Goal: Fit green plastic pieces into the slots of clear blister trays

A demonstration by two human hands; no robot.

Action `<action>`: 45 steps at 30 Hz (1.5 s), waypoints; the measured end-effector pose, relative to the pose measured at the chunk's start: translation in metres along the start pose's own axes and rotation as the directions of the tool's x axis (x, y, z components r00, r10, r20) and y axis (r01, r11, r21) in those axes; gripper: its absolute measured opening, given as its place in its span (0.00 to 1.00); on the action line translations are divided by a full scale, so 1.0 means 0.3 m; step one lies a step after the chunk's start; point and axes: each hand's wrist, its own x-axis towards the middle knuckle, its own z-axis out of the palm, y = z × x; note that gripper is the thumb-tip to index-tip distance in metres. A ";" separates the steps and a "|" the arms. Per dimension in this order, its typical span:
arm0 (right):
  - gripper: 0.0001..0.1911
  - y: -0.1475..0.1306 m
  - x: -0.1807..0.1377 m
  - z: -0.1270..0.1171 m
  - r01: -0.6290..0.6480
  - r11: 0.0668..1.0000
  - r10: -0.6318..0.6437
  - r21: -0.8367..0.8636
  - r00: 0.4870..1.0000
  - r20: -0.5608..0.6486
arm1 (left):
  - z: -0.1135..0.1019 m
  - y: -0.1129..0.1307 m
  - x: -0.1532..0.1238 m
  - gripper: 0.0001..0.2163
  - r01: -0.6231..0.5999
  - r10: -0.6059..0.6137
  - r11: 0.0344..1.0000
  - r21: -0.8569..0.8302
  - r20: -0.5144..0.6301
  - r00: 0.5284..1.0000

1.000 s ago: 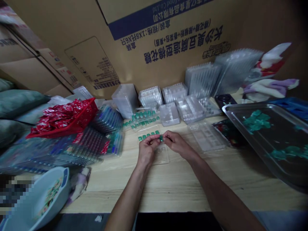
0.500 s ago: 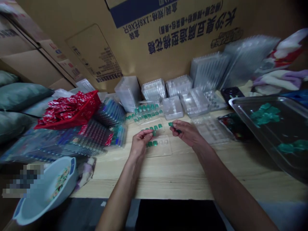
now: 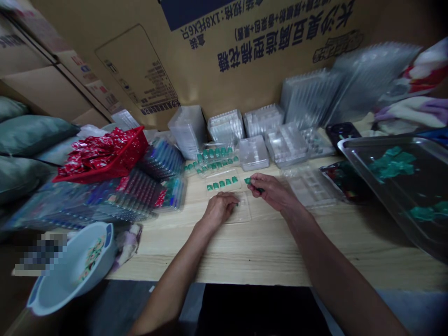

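My left hand is over the near clear plastic tray, covering its left part. Its fingers are pinched together at one of the hollows, and what is between them is hidden. To the right, my right hand is raised just above the table, closed around small green pieces; one green piece sticks out at the fingertips and a darker one shows under the fingers. Just beyond, another clear tray holds a row of several green pieces. Filled trays with green pieces lie farther back.
Stacked clear trays line the back before a large cardboard box. On the right, a metal tray carries green clumps. At left are a red basket of packets, stacked filled packs and a light-blue basin.
My left hand has moved right and turned over the near tray, covering the green pieces there. My right hand stays about where it was, still holding its green pieces. The view has shifted slightly.
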 end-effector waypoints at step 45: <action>0.14 0.037 0.011 0.000 0.000 0.997 -0.007 -0.081 0.996 -0.085 | 0.127 -0.013 -0.042 0.14 -0.156 0.181 0.934 0.321 -0.047 0.982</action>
